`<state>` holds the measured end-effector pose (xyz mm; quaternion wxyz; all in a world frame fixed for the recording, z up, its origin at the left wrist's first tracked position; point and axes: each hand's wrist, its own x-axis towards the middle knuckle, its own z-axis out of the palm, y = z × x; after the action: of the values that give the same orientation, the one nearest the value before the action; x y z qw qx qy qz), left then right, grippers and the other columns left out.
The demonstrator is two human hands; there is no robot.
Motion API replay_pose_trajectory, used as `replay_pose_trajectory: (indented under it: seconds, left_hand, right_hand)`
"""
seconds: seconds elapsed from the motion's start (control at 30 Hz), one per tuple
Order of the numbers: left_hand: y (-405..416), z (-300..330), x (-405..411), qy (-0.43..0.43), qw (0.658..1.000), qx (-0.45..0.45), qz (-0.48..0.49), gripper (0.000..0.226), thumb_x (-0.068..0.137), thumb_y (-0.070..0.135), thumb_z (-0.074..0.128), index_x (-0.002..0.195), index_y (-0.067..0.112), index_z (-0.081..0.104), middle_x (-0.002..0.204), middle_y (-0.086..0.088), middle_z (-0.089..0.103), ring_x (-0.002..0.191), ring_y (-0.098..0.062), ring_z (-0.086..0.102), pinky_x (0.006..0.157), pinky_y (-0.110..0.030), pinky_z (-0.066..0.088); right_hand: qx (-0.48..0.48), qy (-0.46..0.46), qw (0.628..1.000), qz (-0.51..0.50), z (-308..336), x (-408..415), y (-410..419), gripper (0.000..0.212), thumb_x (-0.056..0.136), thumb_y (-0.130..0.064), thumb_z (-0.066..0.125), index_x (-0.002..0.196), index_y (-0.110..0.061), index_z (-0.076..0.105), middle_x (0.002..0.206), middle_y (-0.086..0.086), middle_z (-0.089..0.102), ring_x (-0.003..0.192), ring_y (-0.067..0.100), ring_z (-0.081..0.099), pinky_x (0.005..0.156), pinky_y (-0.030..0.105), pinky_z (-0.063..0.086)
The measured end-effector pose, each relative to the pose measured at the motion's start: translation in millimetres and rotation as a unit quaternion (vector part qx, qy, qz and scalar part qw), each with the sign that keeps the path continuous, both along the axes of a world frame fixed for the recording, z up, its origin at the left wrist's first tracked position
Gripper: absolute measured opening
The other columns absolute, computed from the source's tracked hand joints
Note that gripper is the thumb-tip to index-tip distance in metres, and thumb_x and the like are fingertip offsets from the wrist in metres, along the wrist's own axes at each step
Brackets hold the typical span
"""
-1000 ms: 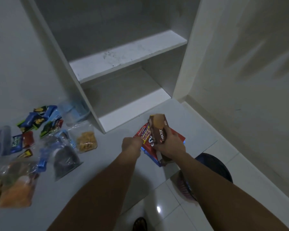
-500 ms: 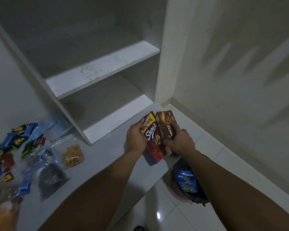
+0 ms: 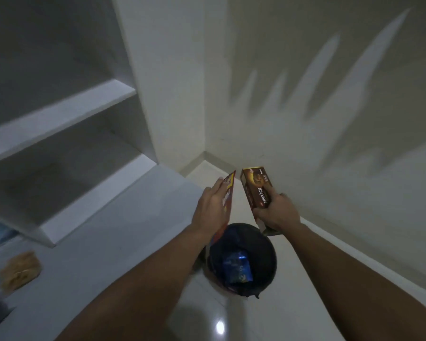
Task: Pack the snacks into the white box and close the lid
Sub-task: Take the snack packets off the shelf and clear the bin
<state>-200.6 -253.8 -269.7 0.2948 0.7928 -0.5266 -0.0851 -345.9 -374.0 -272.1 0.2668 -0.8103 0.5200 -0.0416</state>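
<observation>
The left hand [image 3: 210, 209] holds a red snack box [image 3: 228, 193] turned edge-on to the camera, the palm flat against its side and the fingers stretched along it, so little of its face can be read. The right hand [image 3: 276, 212] is wrapped around the lower end of a brown Nextar box [image 3: 256, 193], thumb across the printed front, the box pointing up and away. The two boxes are held apart with a narrow gap between them, both raised in the air over the floor near the corner of the room.

Directly below the hands stands a dark round bin [image 3: 242, 260] on the glossy white floor tiles [image 3: 293, 279]; inside it lies a blue snack packet [image 3: 237, 268]. To the left runs a pale raised ledge [image 3: 123, 217], and beyond it a white shelf unit [image 3: 59, 119] with bare boards. At the far left edge of the ledge sits a clear bag of yellowish snacks [image 3: 20, 269], blurred, with what may be more bags beside it, too smeared to name. The white box of the task does not show in this view.
</observation>
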Motion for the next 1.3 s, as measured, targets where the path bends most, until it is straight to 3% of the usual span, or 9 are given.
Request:
replay_pose_trajectory:
  seconds: [0.13, 0.27, 0.4, 0.6, 0.8, 0.97, 1.1, 1.2, 1.3]
  left_hand:
    - [-31.4, -38.4, -42.5, -0.020, 0.999, 0.013, -0.034, 0.070, 0.079, -0.014, 0.063, 0.143, 0.002, 0.041, 0.145, -0.016, 0.046, 0.105, -0.038, 0.057, 0.090, -0.042, 0.052]
    - [-50.0, -80.4, -71.3, -0.001, 0.998, 0.053, -0.042, 0.064, 0.085, 0.003, 0.063, 0.144, 0.007, 0.039, 0.148, -0.012, 0.042, 0.113, -0.032, 0.052, 0.096, -0.036, 0.045]
    - [-61.8, -144.2, -82.5, 0.009, 0.992, 0.125, -0.024, 0.077, 0.081, 0.015, 0.072, 0.148, 0.013, 0.032, 0.149, -0.005, 0.039, 0.115, -0.026, 0.049, 0.100, -0.038, 0.047]
    - [-61.9, -255.8, -78.4, 0.026, 0.993, 0.119, -0.006, 0.053, 0.089, 0.014, 0.058, 0.140, 0.013, 0.045, 0.132, -0.010, 0.056, 0.108, -0.032, 0.057, 0.093, -0.046, 0.051]
    - [-66.9, -322.1, -68.0, 0.039, 0.989, 0.144, 0.008, 0.051, 0.089, 0.011, 0.056, 0.139, 0.010, 0.047, 0.140, -0.011, 0.050, 0.115, -0.031, 0.056, 0.092, -0.045, 0.053]
    - [-68.2, -315.0, -62.4, 0.056, 0.976, 0.208, 0.003, 0.063, 0.086, 0.010, 0.062, 0.144, 0.009, 0.039, 0.151, -0.016, 0.035, 0.131, -0.037, 0.041, 0.106, -0.047, 0.042]
    - [-63.9, -280.1, -60.5, 0.061, 0.978, 0.200, -0.016, 0.054, 0.085, 0.013, 0.064, 0.136, 0.008, 0.048, 0.133, -0.011, 0.052, 0.119, -0.032, 0.048, 0.097, -0.042, 0.048]
    - [-65.2, -230.6, -58.6, 0.101, 0.969, 0.227, -0.007, 0.027, 0.084, 0.012, 0.060, 0.111, 0.013, 0.061, 0.108, -0.007, 0.061, 0.106, -0.027, 0.057, 0.083, -0.035, 0.051]
    - [-66.2, -174.3, -55.8, 0.107, 0.960, 0.259, -0.017, 0.034, 0.085, 0.016, 0.063, 0.117, 0.006, 0.062, 0.116, -0.014, 0.064, 0.111, -0.030, 0.059, 0.088, -0.035, 0.050]
  right_hand:
    - [0.028, 0.019, 0.999, -0.019, -24.1, -47.9, -22.7, 0.089, 0.068, -0.044, 0.068, 0.144, -0.048, 0.022, 0.101, 0.009, 0.050, 0.095, 0.036, 0.059, 0.083, 0.039, 0.050]
    - [0.057, 0.052, 0.997, -0.020, -64.3, -78.4, -36.8, 0.090, 0.068, -0.046, 0.070, 0.144, -0.048, 0.021, 0.101, 0.007, 0.047, 0.095, 0.034, 0.059, 0.080, 0.037, 0.050]
    - [0.092, 0.072, 0.993, -0.021, -123.5, -94.3, -41.3, 0.090, 0.068, -0.046, 0.070, 0.144, -0.046, 0.022, 0.102, 0.007, 0.047, 0.097, 0.034, 0.059, 0.082, 0.038, 0.050]
    - [0.136, 0.088, 0.987, -0.011, -224.8, -100.2, -37.4, 0.088, 0.071, -0.045, 0.069, 0.145, -0.043, 0.021, 0.110, 0.010, 0.052, 0.100, 0.033, 0.058, 0.081, 0.038, 0.049]
    - [0.158, 0.075, 0.985, -0.008, -296.6, -86.7, -38.7, 0.086, 0.075, -0.052, 0.067, 0.146, -0.035, 0.024, 0.125, 0.014, 0.052, 0.108, 0.036, 0.057, 0.089, 0.043, 0.050]
    - [0.193, 0.071, 0.978, -0.023, -305.7, -77.2, -42.5, 0.084, 0.071, -0.063, 0.058, 0.139, -0.022, 0.033, 0.129, 0.012, 0.052, 0.113, 0.035, 0.055, 0.093, 0.046, 0.050]
    - [0.198, 0.072, 0.977, -0.017, -274.0, -78.0, -44.5, 0.072, 0.074, -0.051, 0.058, 0.135, -0.017, 0.040, 0.121, 0.012, 0.056, 0.106, 0.033, 0.058, 0.090, 0.048, 0.053]
    - [0.184, 0.074, 0.980, -0.002, -226.0, -75.1, -50.2, 0.065, 0.074, -0.044, 0.061, 0.130, -0.014, 0.046, 0.116, 0.012, 0.059, 0.102, 0.031, 0.060, 0.087, 0.040, 0.053]
    - [0.160, 0.078, 0.983, 0.033, -172.3, -69.8, -57.9, 0.061, 0.080, -0.034, 0.064, 0.133, -0.011, 0.044, 0.125, 0.016, 0.055, 0.111, 0.034, 0.056, 0.087, 0.036, 0.048]
